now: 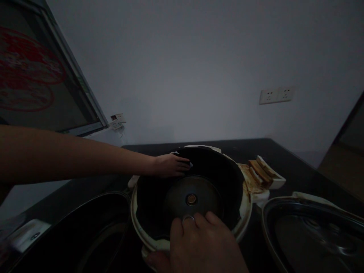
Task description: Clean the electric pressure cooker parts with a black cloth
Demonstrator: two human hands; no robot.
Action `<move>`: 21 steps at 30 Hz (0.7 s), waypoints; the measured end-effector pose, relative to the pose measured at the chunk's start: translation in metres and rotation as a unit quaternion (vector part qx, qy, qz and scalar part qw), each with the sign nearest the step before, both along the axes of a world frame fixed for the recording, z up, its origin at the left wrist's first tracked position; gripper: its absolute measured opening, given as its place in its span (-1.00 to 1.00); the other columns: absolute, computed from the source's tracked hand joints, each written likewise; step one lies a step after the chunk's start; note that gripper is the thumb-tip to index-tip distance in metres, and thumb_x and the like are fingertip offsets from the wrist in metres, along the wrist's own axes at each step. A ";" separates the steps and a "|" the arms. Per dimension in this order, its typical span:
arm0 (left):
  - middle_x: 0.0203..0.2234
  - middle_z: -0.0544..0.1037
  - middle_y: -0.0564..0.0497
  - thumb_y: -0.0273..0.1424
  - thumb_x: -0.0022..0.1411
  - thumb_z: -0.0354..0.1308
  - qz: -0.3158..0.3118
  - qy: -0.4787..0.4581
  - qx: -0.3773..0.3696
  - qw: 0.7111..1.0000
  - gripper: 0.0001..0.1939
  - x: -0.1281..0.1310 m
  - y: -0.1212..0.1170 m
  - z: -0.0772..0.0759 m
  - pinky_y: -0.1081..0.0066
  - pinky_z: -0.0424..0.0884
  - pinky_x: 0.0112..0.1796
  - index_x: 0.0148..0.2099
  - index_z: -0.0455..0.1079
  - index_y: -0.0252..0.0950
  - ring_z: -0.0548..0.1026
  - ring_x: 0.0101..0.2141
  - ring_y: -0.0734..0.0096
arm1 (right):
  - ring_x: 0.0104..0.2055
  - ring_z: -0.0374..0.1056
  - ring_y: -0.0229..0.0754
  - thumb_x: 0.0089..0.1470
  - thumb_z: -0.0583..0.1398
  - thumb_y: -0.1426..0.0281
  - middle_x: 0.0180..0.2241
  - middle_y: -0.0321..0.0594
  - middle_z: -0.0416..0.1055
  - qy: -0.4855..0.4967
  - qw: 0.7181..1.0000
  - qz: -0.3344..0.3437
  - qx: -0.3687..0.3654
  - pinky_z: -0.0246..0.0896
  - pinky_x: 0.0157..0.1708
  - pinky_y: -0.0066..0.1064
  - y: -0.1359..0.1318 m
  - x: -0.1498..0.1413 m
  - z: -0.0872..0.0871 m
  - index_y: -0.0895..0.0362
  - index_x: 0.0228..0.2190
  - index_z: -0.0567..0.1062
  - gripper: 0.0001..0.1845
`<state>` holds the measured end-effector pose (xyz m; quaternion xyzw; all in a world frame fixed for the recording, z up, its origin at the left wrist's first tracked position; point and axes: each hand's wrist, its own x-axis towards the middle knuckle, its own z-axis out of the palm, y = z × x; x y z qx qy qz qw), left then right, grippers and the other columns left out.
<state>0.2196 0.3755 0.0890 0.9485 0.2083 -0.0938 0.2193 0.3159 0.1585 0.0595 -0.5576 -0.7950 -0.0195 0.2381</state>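
Gripping round, dark-walled cooker [247, 206], ringed right hand [203, 242]

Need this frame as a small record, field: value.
vessel: round white-rimmed cooker body with black interior, open on top
vessel_centre: small round brownish disc on inside floor
left_hand: left hand reaching over far-left rim, pale scrap at fingers, unidentified
right_hand: right hand on near rim, ring on one finger
left_side: large round black pot
right_side: pale-edged piece with glossy dark inside
surface: dark tabletop
lighting: dim
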 end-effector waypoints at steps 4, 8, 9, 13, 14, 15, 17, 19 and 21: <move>-0.02 0.55 0.14 -0.64 -0.08 0.12 -0.045 0.015 -0.087 0.995 -0.55 0.031 0.016 0.015 0.23 -0.07 0.26 -0.29 0.56 0.05 0.26 0.20 0.25 | -0.45 0.48 0.00 -0.09 0.18 -0.17 -0.56 -0.04 0.52 -0.006 0.999 -0.032 -0.038 0.29 -0.39 -0.22 0.009 -0.017 -0.011 0.17 -0.53 0.53 -0.38; 0.01 0.52 0.16 -0.63 -0.08 0.13 -0.074 0.063 -0.160 0.982 -0.55 0.056 0.026 0.020 0.32 -0.08 0.25 -0.27 0.57 0.05 0.21 0.23 0.31 | -0.46 0.48 0.01 -0.09 0.17 -0.17 -0.58 -0.05 0.51 -0.014 0.998 -0.041 -0.036 0.29 -0.41 -0.22 0.010 -0.019 -0.012 0.16 -0.55 0.52 -0.39; 0.01 0.52 0.15 -0.63 -0.09 0.13 -0.091 0.068 -0.164 0.980 -0.56 0.059 0.027 0.019 0.33 -0.06 0.24 -0.29 0.58 0.03 0.21 0.23 0.31 | -0.47 0.48 0.00 -0.06 0.16 -0.17 -0.58 -0.05 0.51 -0.012 0.999 -0.035 -0.034 0.28 -0.41 -0.22 0.009 -0.018 -0.011 0.16 -0.55 0.52 -0.39; -0.10 0.58 0.09 -0.65 -0.21 0.15 -0.115 0.075 -0.153 0.979 -0.59 0.055 0.031 0.011 0.29 -0.04 0.23 -0.41 0.56 -0.01 0.27 0.19 0.19 | -0.47 0.47 -0.05 0.01 0.14 -0.12 -0.58 -0.07 0.51 -0.007 1.000 0.000 -0.021 0.25 -0.42 -0.27 0.008 -0.014 -0.007 0.16 -0.54 0.51 -0.42; -0.14 0.60 0.09 -0.66 -0.26 0.16 -0.109 0.079 -0.149 0.980 -0.59 0.051 0.031 0.010 0.28 -0.06 0.24 -0.44 0.55 -0.02 0.29 0.18 0.15 | -0.46 0.47 -0.05 0.01 0.15 -0.11 -0.58 -0.07 0.51 -0.009 1.000 -0.002 -0.022 0.24 -0.42 -0.28 0.008 -0.013 -0.007 0.16 -0.54 0.51 -0.43; -0.17 0.61 0.09 -0.67 -0.31 0.16 -0.102 0.082 -0.146 0.981 -0.59 0.046 0.030 0.009 0.28 -0.09 0.24 -0.47 0.54 -0.03 0.31 0.16 0.12 | -0.46 0.46 -0.05 0.00 0.16 -0.10 -0.57 -0.06 0.51 -0.009 1.000 -0.007 -0.027 0.24 -0.41 -0.28 0.008 -0.013 -0.006 0.16 -0.54 0.51 -0.44; -0.22 0.62 0.08 -0.68 -0.37 0.16 -0.083 0.084 -0.137 0.984 -0.61 0.035 0.025 0.010 0.27 -0.10 0.24 -0.53 0.51 -0.05 0.33 0.14 0.07 | -0.45 0.46 -0.05 0.00 0.18 -0.09 -0.57 -0.06 0.51 -0.006 0.999 -0.013 -0.033 0.23 -0.40 -0.28 0.006 -0.012 -0.004 0.17 -0.53 0.51 -0.45; -0.30 0.63 0.06 -0.67 -0.39 0.16 -0.056 0.080 -0.126 0.987 -0.66 0.024 0.018 0.012 0.25 -0.08 0.23 -0.61 0.47 -0.07 0.36 0.10 0.04 | -0.45 0.46 -0.06 0.03 0.17 -0.07 -0.57 -0.06 0.51 0.002 1.000 -0.003 -0.027 0.23 -0.38 -0.28 0.004 -0.007 -0.002 0.17 -0.53 0.51 -0.46; -0.46 0.61 0.04 -0.66 -0.40 0.18 -0.019 0.073 -0.114 0.991 -0.72 0.013 0.008 0.013 0.22 0.00 0.19 -0.70 0.41 -0.09 0.43 0.00 0.02 | -0.45 0.46 -0.08 0.05 0.17 -0.05 -0.57 -0.08 0.51 0.008 1.000 0.013 -0.017 0.23 -0.37 -0.29 0.000 -0.001 0.002 0.16 -0.52 0.51 -0.49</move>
